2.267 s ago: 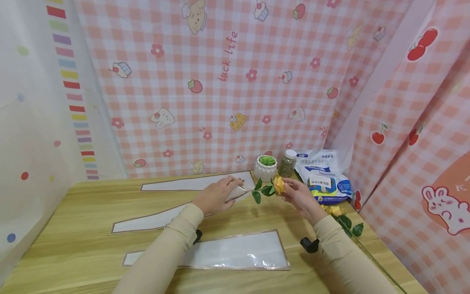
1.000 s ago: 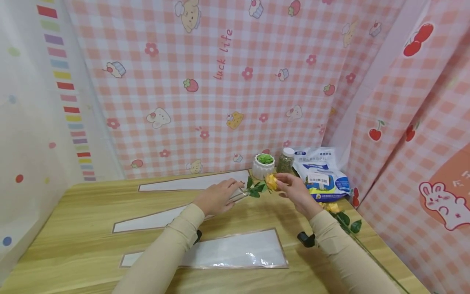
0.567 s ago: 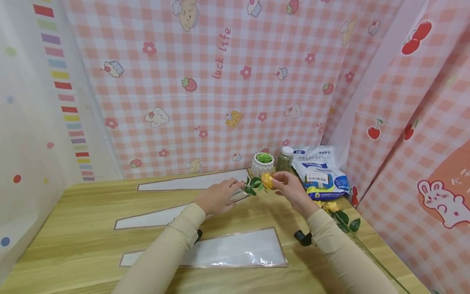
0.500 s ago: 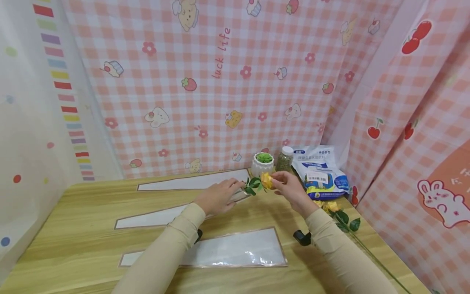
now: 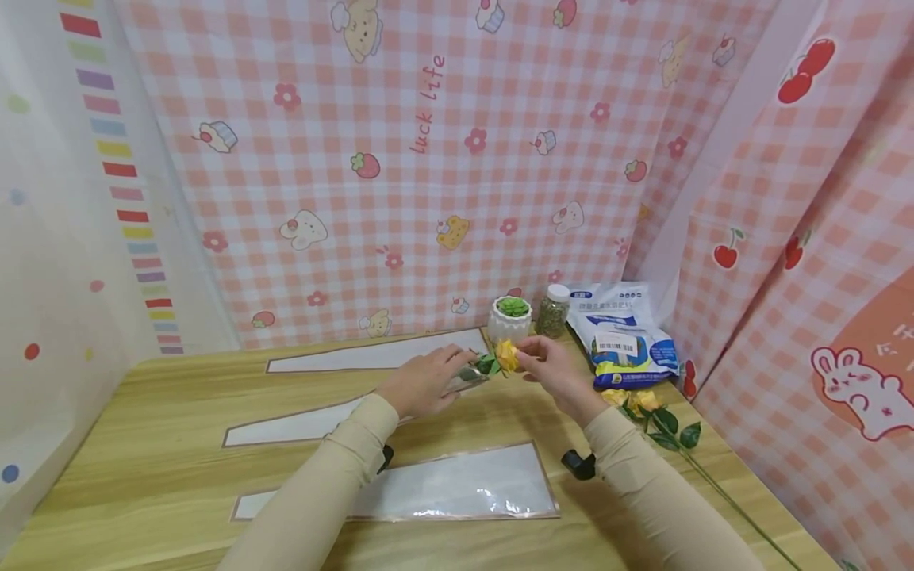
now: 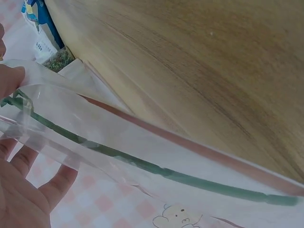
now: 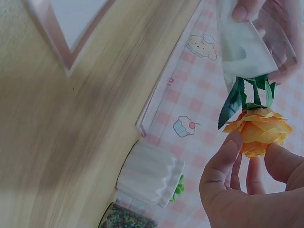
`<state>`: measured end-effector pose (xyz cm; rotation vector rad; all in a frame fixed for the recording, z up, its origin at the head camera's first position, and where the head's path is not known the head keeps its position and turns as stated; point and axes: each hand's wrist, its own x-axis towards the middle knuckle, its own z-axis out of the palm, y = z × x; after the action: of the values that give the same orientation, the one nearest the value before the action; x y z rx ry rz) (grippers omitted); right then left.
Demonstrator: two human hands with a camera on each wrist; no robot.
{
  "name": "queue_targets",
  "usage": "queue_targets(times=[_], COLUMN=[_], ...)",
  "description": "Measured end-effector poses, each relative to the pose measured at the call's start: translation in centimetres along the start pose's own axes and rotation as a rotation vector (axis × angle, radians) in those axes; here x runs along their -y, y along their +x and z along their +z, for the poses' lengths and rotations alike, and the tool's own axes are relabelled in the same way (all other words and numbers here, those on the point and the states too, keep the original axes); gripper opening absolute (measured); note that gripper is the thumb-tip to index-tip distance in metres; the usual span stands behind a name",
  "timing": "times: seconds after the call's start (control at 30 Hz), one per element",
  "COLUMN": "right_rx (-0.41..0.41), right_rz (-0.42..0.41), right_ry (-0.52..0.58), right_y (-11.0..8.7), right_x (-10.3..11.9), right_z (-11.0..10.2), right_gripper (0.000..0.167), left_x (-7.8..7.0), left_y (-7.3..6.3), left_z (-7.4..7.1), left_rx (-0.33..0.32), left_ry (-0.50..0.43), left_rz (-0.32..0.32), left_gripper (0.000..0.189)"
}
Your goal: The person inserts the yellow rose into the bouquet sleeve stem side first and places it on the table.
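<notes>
Slightly right of centre in the head view, a yellow-orange artificial rose with dark green leaves (image 5: 508, 356) sits at the mouth of a tapered, translucent white plastic sleeve with a brown edge (image 5: 300, 424). The right hand (image 5: 560, 377) pinches its petals between thumb and fingertips, a narrow grip. The left hand (image 5: 423, 383) holds the sleeve near its wide end, thumb above and fingers beneath; that hand and its forearm hide much of the sleeve's length. In the left wrist view the rose's green stem runs through the film from left edge to lower right, its leaves cut off or blurred there.

Lower centre lies a second, flat sleeve (image 5: 464, 484), partly covered by the left forearm; a third (image 5: 343, 358) lies farther back. Above the rose stand a white ribbed pot with a green succulent (image 5: 510, 319) and a white-capped clear jar (image 5: 553, 311), its contents hard to make out. A blue-and-white printed bag (image 5: 624, 333) is right of these. More yellow roses with long green stems (image 5: 645, 399) lie at right on the wood-grained tabletop (image 5: 143, 444), their blooms close to the right forearm.
</notes>
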<state>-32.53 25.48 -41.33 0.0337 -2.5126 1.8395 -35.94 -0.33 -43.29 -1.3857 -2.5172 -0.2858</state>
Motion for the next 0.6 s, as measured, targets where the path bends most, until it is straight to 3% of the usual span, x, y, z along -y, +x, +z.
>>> queue_targets(times=[0.6], right_rx=[0.010], right_rz=[0.008], right_ry=[0.022], right_y=[0.0], right_x=[-0.1], right_z=[2.0], right_gripper=[0.026], left_x=[0.1], left_y=[0.2], left_z=[0.1], left_rx=[-0.032], left_ry=[0.004], left_rz=[0.002], left_gripper=[0.066])
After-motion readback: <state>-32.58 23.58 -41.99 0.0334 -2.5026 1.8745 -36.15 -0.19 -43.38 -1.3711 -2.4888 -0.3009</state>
